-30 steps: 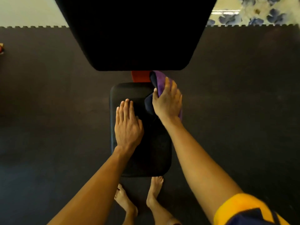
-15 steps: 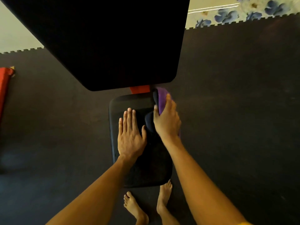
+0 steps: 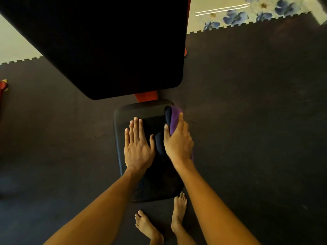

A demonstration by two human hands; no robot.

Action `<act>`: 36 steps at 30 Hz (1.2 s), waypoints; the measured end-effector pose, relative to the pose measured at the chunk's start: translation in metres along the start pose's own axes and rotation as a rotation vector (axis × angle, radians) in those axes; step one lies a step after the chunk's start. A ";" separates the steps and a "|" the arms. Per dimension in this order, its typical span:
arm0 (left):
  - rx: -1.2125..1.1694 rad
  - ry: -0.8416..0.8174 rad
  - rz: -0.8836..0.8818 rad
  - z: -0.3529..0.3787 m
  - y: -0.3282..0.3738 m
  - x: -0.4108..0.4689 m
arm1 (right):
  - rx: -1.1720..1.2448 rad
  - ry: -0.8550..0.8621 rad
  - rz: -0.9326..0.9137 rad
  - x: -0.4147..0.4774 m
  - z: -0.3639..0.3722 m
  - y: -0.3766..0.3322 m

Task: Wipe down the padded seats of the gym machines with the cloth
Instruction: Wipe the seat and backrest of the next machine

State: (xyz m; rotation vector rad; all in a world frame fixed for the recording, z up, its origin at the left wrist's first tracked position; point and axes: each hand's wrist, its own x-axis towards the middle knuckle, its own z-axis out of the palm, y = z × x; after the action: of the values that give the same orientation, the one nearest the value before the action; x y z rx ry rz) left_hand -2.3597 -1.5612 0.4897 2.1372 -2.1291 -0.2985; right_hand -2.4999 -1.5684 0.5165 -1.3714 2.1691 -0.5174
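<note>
A black padded seat (image 3: 159,184) lies below me, its far end meeting an orange frame piece (image 3: 146,96). My left hand (image 3: 138,145) rests flat on the seat's left half with fingers straight. My right hand (image 3: 177,142) presses a purple and dark cloth (image 3: 174,117) onto the seat's right edge, fingers bent over the cloth. Part of the cloth is hidden under that hand. A large black backrest pad (image 3: 99,45) rises above the seat's far end.
Dark foam floor mats (image 3: 247,121) surround the seat, with a pale flowered floor (image 3: 230,16) beyond their toothed edge. My bare feet (image 3: 159,223) stand at the seat's near end. A red object (image 3: 3,84) lies at the far left.
My right hand has slid the cloth a little toward me along the seat's right edge. The view has tilted, so the backrest looks larger. My left hand stays flat.
</note>
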 end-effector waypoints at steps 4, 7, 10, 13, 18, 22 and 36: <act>-0.025 0.006 -0.002 -0.001 0.001 -0.001 | 0.007 0.004 -0.039 -0.068 0.004 0.029; -0.049 0.001 0.003 -0.001 0.001 -0.003 | 0.001 -0.017 -0.001 -0.050 0.004 0.020; -0.056 0.003 0.027 0.000 -0.004 -0.002 | -0.060 -0.041 -0.019 -0.008 0.008 -0.005; -0.088 0.017 0.039 0.003 -0.018 -0.015 | -0.259 -0.066 -0.218 -0.007 0.019 -0.005; -0.145 0.019 -0.017 0.001 -0.035 -0.044 | -0.388 -0.044 -0.583 -0.085 0.027 0.036; -0.171 0.021 -0.085 0.001 -0.034 -0.052 | -0.366 -0.053 -0.488 -0.057 0.016 0.035; -0.203 0.030 -0.146 0.003 -0.032 -0.063 | -0.237 -0.069 -0.326 -0.071 0.008 0.038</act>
State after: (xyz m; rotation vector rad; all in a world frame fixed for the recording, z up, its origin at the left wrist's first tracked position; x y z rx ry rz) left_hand -2.3284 -1.4975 0.4839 2.1667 -1.8419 -0.4713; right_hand -2.4964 -1.4884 0.5044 -1.8604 2.0094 -0.3296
